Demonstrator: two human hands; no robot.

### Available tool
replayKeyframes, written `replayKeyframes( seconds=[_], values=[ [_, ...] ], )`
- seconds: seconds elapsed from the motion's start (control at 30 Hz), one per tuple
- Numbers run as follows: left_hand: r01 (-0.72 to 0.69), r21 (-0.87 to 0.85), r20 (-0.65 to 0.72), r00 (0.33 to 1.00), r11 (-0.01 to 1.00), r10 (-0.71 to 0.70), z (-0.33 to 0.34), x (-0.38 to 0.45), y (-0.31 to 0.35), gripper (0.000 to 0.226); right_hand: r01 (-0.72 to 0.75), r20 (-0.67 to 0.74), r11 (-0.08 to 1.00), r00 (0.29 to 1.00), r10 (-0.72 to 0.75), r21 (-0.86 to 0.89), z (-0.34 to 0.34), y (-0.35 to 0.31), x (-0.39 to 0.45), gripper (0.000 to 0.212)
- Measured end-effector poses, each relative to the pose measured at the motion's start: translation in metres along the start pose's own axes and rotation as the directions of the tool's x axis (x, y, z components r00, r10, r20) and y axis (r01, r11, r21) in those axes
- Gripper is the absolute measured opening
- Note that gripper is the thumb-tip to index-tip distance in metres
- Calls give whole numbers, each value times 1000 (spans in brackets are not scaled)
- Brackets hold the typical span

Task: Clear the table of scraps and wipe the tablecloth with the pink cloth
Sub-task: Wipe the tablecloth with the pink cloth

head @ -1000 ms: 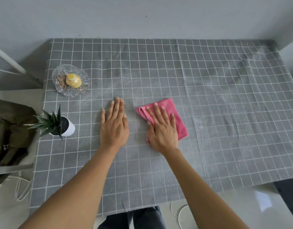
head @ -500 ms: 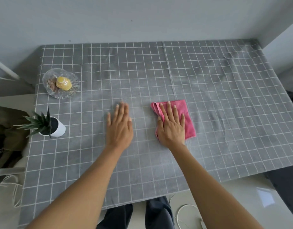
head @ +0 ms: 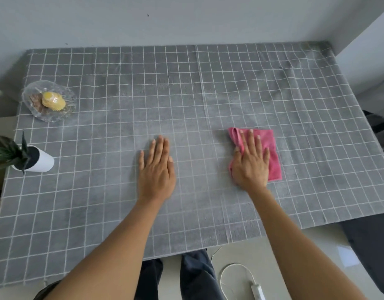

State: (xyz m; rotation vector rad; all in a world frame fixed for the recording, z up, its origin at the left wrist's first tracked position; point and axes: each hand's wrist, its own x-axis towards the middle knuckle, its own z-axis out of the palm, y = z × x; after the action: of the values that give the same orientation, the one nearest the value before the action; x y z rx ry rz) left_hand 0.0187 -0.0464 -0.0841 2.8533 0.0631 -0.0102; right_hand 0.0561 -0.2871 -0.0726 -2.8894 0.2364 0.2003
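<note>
A grey tablecloth (head: 208, 94) with a white grid covers the whole table. A folded pink cloth (head: 270, 150) lies on it right of centre. My right hand (head: 250, 164) presses flat on the cloth's left half, fingers spread and pointing away from me. My left hand (head: 157, 169) lies flat and open on the bare tablecloth near the middle, holding nothing. No loose scraps show on the cloth.
A glass dish (head: 31, 105) with a yellow wrapped item and brown bits sits at the far left. A small plant in a white pot (head: 43, 162) stands at the left edge. A white cable (head: 234, 276) lies on the floor below the table's near edge.
My right hand has slid the pink cloth to the right across the tablecloth, away from my left hand. The left hand stays flat near the middle.
</note>
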Motion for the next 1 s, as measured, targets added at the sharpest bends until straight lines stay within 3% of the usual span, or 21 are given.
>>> replayKeyframes(
  seconds=[0.2, 0.27, 0.33, 0.47, 0.63, 0.8, 0.87, 1.0],
  values=[
    [7, 15, 2, 1000, 1000, -7, 1, 1, -1, 56, -229, -16, 965, 972, 233, 131, 4, -33, -8, 56],
    [12, 21, 0, 1000, 1000, -12, 2, 2, 0, 56, -141, 6, 982, 990, 142, 126, 11, -59, -23, 56],
    [18, 21, -2, 1000, 1000, -18, 1, 1, 0, 57, 35, 40, 993, 998, -40, 117, 18, -79, -43, 55],
    [9, 17, -2, 1000, 1000, -9, 0, 1, 0, 56, 204, 50, 976, 977, -208, 69, 12, -57, -42, 56],
    [6, 18, 3, 1000, 1000, -6, 0, 0, -1, 56, -77, -13, 996, 997, 78, 35, -3, 4, -12, 55],
    [1, 28, -8, 1000, 1000, 0, -1, -1, -1, 56, -216, -16, 967, 975, 220, 133, -1, -18, -16, 53],
    [5, 36, -5, 1000, 999, -5, 0, -1, 0, 56, -150, 8, 983, 989, 150, 105, 3, -31, -21, 54],
    [13, 40, -15, 1000, 999, -12, 1, 0, 0, 56, 206, 59, 973, 975, -213, 107, 13, -67, -43, 56]
  ],
)
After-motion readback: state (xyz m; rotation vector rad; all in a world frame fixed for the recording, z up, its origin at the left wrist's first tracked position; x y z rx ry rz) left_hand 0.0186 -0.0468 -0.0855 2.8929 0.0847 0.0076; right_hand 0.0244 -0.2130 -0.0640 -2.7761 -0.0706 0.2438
